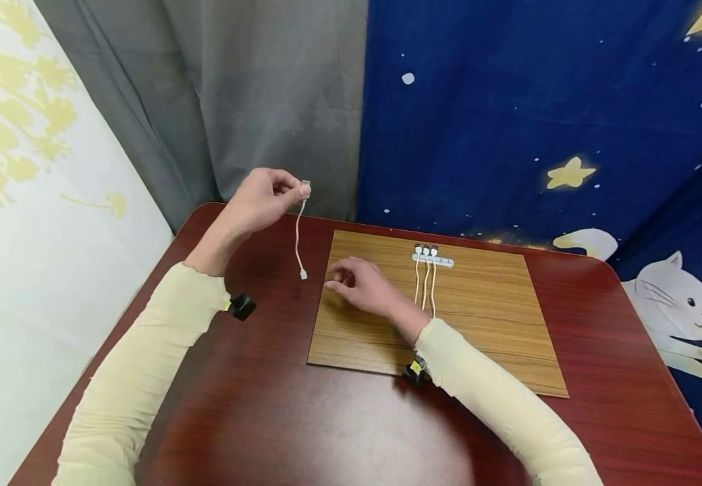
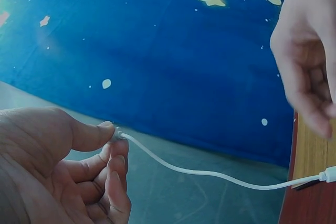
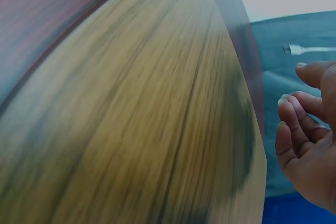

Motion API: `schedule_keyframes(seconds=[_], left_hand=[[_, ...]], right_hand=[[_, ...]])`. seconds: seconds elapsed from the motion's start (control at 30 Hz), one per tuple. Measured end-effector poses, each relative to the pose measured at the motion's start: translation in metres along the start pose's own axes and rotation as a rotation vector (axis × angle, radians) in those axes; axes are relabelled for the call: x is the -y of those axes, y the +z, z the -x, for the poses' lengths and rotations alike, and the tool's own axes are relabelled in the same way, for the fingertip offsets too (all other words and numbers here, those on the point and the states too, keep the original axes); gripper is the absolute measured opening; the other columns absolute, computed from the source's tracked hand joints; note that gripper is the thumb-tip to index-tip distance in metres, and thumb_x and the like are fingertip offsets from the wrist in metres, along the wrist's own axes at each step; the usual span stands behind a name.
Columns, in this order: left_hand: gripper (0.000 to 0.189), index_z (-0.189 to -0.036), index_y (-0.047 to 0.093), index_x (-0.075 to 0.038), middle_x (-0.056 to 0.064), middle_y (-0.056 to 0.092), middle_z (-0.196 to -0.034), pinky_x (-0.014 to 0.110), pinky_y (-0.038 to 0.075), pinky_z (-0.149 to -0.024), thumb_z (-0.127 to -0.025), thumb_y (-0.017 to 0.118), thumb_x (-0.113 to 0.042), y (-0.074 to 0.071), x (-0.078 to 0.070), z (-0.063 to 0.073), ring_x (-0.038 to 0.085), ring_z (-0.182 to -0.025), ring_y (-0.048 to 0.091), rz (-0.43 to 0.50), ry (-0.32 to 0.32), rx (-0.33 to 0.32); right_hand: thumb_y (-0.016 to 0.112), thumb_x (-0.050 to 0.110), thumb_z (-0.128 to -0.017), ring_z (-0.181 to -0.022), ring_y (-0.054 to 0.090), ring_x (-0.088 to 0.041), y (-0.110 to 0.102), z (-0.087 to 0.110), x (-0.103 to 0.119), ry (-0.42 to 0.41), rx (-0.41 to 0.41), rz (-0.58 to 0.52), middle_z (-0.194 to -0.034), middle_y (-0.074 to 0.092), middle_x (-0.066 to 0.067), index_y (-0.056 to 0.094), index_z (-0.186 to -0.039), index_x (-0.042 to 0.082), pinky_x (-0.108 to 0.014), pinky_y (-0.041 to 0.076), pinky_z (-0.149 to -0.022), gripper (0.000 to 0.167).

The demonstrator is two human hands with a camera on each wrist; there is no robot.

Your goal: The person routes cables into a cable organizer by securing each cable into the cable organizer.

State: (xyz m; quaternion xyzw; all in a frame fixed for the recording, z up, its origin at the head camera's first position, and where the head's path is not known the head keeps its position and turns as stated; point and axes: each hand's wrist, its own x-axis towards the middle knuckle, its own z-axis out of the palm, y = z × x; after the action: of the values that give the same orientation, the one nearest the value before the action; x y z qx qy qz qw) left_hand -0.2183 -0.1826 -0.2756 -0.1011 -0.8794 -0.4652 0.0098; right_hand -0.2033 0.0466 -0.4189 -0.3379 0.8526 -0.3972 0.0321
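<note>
My left hand (image 1: 266, 197) is raised over the far left of the table and pinches one end of a short white charging cable (image 1: 298, 237) between thumb and fingers. The cable hangs down, its small free plug (image 1: 304, 275) in the air. In the left wrist view, the pinched end is mostly hidden by the thumb and fingertips (image 2: 118, 156). Over the left part of the wood-grain board, my right hand (image 1: 360, 287) holds nothing, its fingers loosely bent. In the right wrist view, the cable's connector (image 3: 296, 50) shows just beyond the thumb, apart from it.
A wood-grain board (image 1: 484, 317) lies on the dark red table (image 1: 254, 378). Near its far edge, a pale cable holder strip (image 1: 446, 262) carries three white cables (image 1: 426, 287) side by side, plugs towards the back. Curtains (image 1: 478, 121) hang behind the table.
</note>
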Motion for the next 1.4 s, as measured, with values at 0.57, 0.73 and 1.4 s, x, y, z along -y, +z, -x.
schedule_keyframes(seconds=[0.57,0.73,1.4], left_hand=[[0.027,-0.101,0.072,-0.001,0.010,0.067,-0.093,0.034,0.039,-0.069,-0.101,0.066,-0.027,0.004,0.000,-0.005,0.024,-0.082,0.051,0.015,0.001,0.012],[0.028,-0.106,0.071,0.000,0.012,0.069,-0.105,0.036,0.041,-0.074,-0.102,0.065,-0.027,0.005,0.004,-0.006,0.027,-0.090,0.055,0.030,-0.027,0.024],[0.025,-0.105,0.071,0.001,0.012,0.067,-0.095,0.035,0.039,-0.068,-0.101,0.067,-0.023,0.012,0.014,-0.012,0.024,-0.081,0.050,0.016,-0.017,0.018]], right_hand=[[0.074,0.012,-0.095,-0.071,0.053,-0.012,0.033,-0.020,0.019,-0.002,-0.052,-0.111,-0.079,0.057,0.002,0.073,-0.092,0.007,-0.024,0.043,-0.065,0.006],[0.074,0.012,-0.095,-0.070,0.052,-0.014,0.033,-0.014,0.020,-0.005,-0.018,-0.119,-0.078,0.055,0.002,0.071,-0.086,0.009,-0.025,0.040,-0.064,0.010],[0.074,0.009,-0.094,-0.065,0.046,-0.007,0.025,0.003,0.022,-0.046,0.046,-0.107,-0.070,0.048,0.006,0.058,-0.076,0.012,-0.025,0.037,-0.061,0.024]])
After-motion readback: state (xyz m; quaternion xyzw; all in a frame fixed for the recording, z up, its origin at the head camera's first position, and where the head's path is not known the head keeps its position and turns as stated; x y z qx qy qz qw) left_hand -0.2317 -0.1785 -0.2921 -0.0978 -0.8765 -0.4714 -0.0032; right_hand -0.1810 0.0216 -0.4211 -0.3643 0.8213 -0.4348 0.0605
